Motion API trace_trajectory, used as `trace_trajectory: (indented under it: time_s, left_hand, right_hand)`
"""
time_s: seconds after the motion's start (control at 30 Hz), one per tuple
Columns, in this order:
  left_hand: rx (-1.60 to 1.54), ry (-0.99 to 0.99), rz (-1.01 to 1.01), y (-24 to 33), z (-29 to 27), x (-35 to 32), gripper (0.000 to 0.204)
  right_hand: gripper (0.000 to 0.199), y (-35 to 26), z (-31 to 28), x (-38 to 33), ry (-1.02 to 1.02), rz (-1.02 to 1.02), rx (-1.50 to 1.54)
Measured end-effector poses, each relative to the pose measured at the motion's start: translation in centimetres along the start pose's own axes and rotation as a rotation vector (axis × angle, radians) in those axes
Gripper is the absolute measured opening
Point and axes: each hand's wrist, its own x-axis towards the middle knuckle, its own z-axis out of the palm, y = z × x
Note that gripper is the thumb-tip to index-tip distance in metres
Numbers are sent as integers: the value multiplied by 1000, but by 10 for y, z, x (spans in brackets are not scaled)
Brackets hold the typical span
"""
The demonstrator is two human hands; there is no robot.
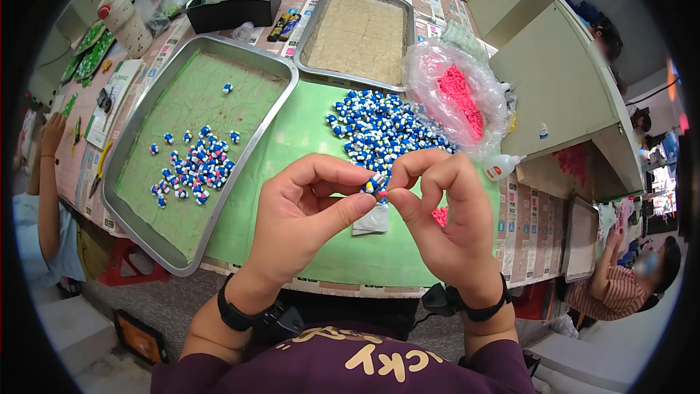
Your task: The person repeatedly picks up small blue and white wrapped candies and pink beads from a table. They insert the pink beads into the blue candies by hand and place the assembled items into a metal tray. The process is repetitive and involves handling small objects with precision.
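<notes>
Above the green cloth (306,255), my left hand (295,211) pinches a small blue-and-white figure (374,184) between thumb and fingertips. My right hand (456,219) is closed at its fingertips, touching the figure's right side with a tiny pink piece (386,193). Just beyond both hands lies a pile of similar blue-and-white figures (379,124). Under the fingers, partly covered, is a small white pad (373,221). Several loose pink pieces (440,215) show behind my right hand. More pink pieces (461,98) fill a clear plastic bag (423,73) at the far right.
A metal tray (288,69) at left holds scattered figures (200,164), some with pink bits. Another tray (300,49) stands at the back. A white squeeze bottle (502,167) lies right, near a cabinet (554,66). Yellow-handled pliers (102,164) lie far left. Other people sit at both sides.
</notes>
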Motion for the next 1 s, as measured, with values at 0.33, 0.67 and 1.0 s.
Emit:
trace_trajectory:
  time_s: [0.33,0.67,1.0]
  left_hand:
    - [337,-11,312,-5,3,-3,19]
    - [685,254,457,4,-46,2,17]
    - [1316,534,120,22,-111,-13,13]
  right_hand:
    - [26,3,9,-8,70,0,-54]
    - [23,39,-58,-12,119,219,-189]
    - [12,87,-78,-47,-158,573,-374]
